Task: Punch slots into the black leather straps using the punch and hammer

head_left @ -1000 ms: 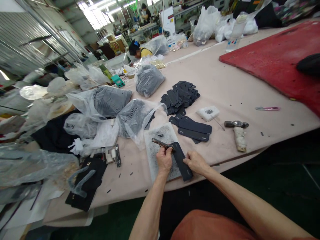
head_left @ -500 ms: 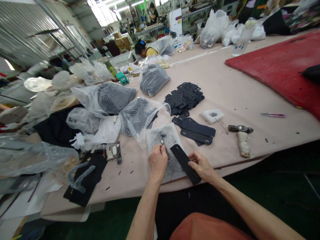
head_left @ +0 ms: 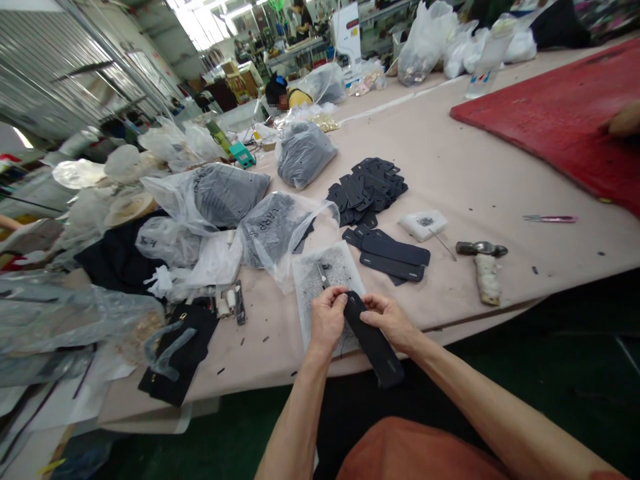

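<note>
A black strip (head_left: pixel 373 343) with rounded ends and a small slot near its top slants over the table edge. My right hand (head_left: pixel 390 321) is closed on its upper right side, thumb on top. At the strip's upper left edge, the fingers of my left hand (head_left: pixel 327 319) are pinched together on it. Beneath both hands lies a speckled white board (head_left: pixel 306 267). A slim metal tool (head_left: pixel 321 272) rests on the board just beyond my left hand, its near end hidden. Behind the board are several stacked black strips (head_left: pixel 395 257) and a heap of similar pieces (head_left: pixel 367 190).
To the right lie a hammer (head_left: pixel 485 267) with a wrapped handle, a white block (head_left: pixel 423 225) with a thin rod, and pink-handled tweezers (head_left: pixel 550 219). Plastic bags (head_left: pixel 230 190) crowd the left. Another person's hand (head_left: pixel 625 121) is over the red board (head_left: pixel 550 100).
My left hand has moved right, from beside the metal tool to the strip's upper end. My right hand has shifted up along the strip. Another person's hand has appeared at the right.
</note>
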Motion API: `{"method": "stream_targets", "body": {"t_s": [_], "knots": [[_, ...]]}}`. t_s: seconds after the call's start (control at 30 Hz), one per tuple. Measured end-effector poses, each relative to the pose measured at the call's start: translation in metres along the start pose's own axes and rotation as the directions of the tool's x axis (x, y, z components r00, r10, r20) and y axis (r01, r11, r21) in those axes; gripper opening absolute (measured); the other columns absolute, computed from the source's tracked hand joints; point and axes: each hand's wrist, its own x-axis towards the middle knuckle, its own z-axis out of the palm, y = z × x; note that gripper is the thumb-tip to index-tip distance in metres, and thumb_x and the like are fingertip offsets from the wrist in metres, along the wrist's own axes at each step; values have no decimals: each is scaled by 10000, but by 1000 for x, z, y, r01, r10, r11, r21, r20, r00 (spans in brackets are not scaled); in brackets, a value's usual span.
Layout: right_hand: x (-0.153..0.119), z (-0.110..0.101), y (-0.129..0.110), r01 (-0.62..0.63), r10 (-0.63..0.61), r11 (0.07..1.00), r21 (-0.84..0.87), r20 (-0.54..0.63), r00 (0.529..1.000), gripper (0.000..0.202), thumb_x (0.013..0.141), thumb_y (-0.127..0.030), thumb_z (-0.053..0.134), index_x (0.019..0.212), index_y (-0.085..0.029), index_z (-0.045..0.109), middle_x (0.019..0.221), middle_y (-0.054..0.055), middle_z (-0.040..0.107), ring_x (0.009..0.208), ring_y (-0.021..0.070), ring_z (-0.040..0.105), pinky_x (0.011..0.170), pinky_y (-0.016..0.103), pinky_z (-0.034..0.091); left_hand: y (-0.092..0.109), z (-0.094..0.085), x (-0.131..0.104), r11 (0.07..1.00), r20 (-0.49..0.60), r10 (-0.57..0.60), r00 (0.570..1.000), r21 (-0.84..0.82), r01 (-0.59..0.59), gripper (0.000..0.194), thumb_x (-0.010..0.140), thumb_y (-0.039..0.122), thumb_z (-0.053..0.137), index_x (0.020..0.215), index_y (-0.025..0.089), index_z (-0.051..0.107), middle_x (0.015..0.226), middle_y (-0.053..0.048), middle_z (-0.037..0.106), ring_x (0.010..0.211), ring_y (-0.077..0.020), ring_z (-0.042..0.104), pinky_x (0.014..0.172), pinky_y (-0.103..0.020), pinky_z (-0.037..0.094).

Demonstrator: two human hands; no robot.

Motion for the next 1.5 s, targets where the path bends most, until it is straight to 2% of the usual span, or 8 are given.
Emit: {"method": "stream_targets", "body": {"t_s": [0.2,0.4,0.73,0.9,1.07,1.27,1.37,1.5], "knots": [[2,13,2,-119,127,974,191,-27,992,302,599,-237,728,876,-187,618,722,-40,623,543,91,518,535,220,418,13,-9,-21,807,-10,427,904,456,-376,195,890,157,499,958,194,678,1019,-78,663,993,-207,608,904,-361,469],[6,26,9,-74,99,969,238,-97,990,291,558,-216,751,829,-188,647,697,-36,656,557,104,540,543,224,412,13,-14,-36,575,101,549,830,675,-463,281,882,103,512,1114,195,641,1114,-96,648,1079,-234,584,1007,-456,391],[7,36,10,-20,26,999,43,-140,990,218,581,-242,734,777,-178,665,646,-37,650,563,108,540,539,223,396,5,-16,-44,615,-7,653,757,588,-525,177,886,118,495,912,197,651,1074,-88,641,1105,-220,586,1039,-453,406],[3,36,10,-121,136,990,70,-276,951,224,564,-294,740,719,-182,624,558,-35,622,456,112,512,443,230,400,10,-26,-52,852,-208,502,840,284,-439,136,914,223,484,846,183,594,1001,-87,645,1013,-200,628,920,-362,505],[2,34,3,-108,158,972,206,-242,957,343,525,-339,812,759,-182,617,587,-18,652,453,135,556,443,262,475,-10,-67,-69,992,-430,41,902,122,13,213,851,369,596,886,166,651,789,-46,698,761,-182,682,756,-305,543],[10,44,8,-60,126,966,252,-257,958,347,496,-305,841,742,-177,632,611,-16,666,493,130,578,484,258,499,-23,-74,-112,798,-140,-489,861,-471,377,388,682,391,745,929,126,604,832,-80,711,652,-166,686,562,-248,535],[12,54,15,-57,112,974,220,-246,963,336,507,-302,840,752,-179,645,622,-19,667,497,125,569,489,256,493,-11,-58,-123,688,15,-509,860,-594,417,434,663,353,776,985,125,595,876,-80,701,672,-159,686,554,-237,544],[10,64,20,-39,72,990,134,-252,965,306,524,-312,827,744,-183,657,623,-22,660,498,125,551,483,261,478,-2,-45,-120,755,-8,-487,873,-506,417,408,693,391,749,960,113,618,748,-44,674,585,-127,642,478,-201,518]]}}
